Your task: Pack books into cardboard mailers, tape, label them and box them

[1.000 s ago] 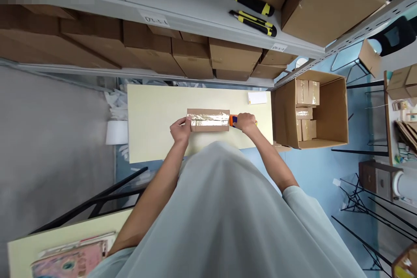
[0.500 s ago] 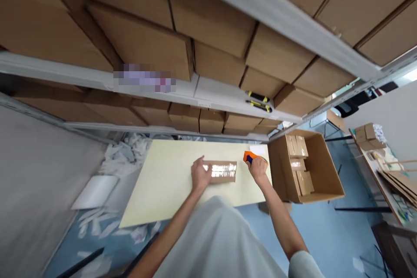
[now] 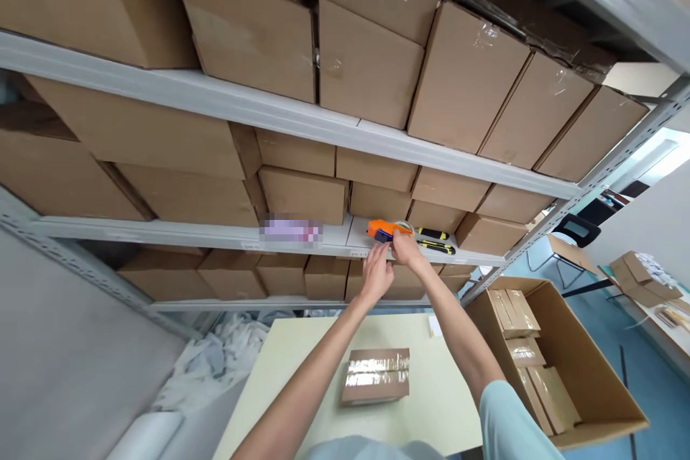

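An orange tape dispenser with a dark blue part is at the edge of the middle shelf, and my right hand is closed round its right end. My left hand is raised just below the dispenser, its fingertips near the underside; whether they touch it is unclear. On the pale yellow table lies a small brown box with shiny clear tape across its top, touched by neither hand. Two yellow and black cutters rest on the shelf right of my right hand.
Shelves full of cardboard boxes stand in front. A large open carton holding several small boxes is right of the table. White scraps pile up at the left. Another table is at the far right.
The view has tilted up toward the shelves. My left hand has let go of the small box, and my right hand has carried the dispenser from above the table up to the shelf.
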The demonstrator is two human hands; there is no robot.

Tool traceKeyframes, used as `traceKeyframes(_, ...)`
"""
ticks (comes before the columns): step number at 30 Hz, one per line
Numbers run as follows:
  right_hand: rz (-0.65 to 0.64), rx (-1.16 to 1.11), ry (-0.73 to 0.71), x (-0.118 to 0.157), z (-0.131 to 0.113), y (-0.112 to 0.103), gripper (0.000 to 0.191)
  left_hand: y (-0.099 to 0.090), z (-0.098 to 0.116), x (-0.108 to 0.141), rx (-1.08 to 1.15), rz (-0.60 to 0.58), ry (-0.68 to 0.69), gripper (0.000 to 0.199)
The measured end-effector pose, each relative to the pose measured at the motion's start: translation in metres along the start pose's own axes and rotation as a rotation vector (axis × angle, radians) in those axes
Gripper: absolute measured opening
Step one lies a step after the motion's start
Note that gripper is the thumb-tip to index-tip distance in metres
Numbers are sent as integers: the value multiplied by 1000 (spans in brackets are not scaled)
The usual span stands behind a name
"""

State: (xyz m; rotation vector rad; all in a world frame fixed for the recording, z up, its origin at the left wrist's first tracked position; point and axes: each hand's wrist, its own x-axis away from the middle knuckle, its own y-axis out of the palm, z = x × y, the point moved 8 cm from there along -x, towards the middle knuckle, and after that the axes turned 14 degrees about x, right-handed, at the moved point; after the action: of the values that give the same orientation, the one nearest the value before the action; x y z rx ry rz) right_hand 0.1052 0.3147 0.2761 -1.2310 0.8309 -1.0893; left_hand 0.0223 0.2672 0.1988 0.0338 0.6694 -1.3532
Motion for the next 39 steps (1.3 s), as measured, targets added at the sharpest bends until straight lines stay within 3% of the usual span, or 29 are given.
traceKeyframes(2, -8, 7, 2, -18, -3, 1, 37, 0, -10, -8, -24, -19, -13, 73)
traceKeyframes(5, -32, -5, 2, -35, -4, 14, 31, 2, -22, 1, -36, -46, -13, 74)
traceKeyframes(10, -39, -31, 4, -50, -2, 33, 36, 12, -47, 53, -19, -86, -87, 66)
traceKeyframes(13, 100, -102, -2, -38, 5, 42, 56, 13, -71, 100, -4, -114, -179, 61)
traceKeyframes(15, 317, -230, 15, -9, 16, 54, 62, 5, -92, 140, 6, -111, -264, 60)
traceKeyframes(17, 458, -377, 68, 39, 31, 89, 62, -9, -117, 189, 6, -79, -391, 61)
traceKeyframes(19, 416, -499, 147, 99, 39, 147, 62, -22, -139, 241, -9, -44, -546, 62)
traceKeyframes(21, 289, -598, 249, 163, 37, 211, 65, -29, -151, 287, -32, -44, -692, 63)
traceKeyframes(24, 101, -701, 386, 245, 17, 287, 73, -18, -151, 327, -42, -90, -824, 66)
traceKeyframes(27, -46, -778, 467, 282, -10, 332, 84, 9, -141, 334, -36, -143, -873, 70)
traceKeyframes(30, -144, -825, 544, 281, -26, 357, 97, 33, -131, 326, -92, -165, -914, 85)
traceKeyframes(34, -202, -853, 615, 272, -26, 378, 108, 42, -129, 320, -218, -131, -999, 106)
traceKeyframes(36, -203, -892, 612, 272, -23, 385, 101, 42, -134, 321, -246, -132, -1031, 101)
traceKeyframes(39, -184, -964, 578, 274, -20, 391, 81, 39, -146, 325, -182, -139, -1044, 72)
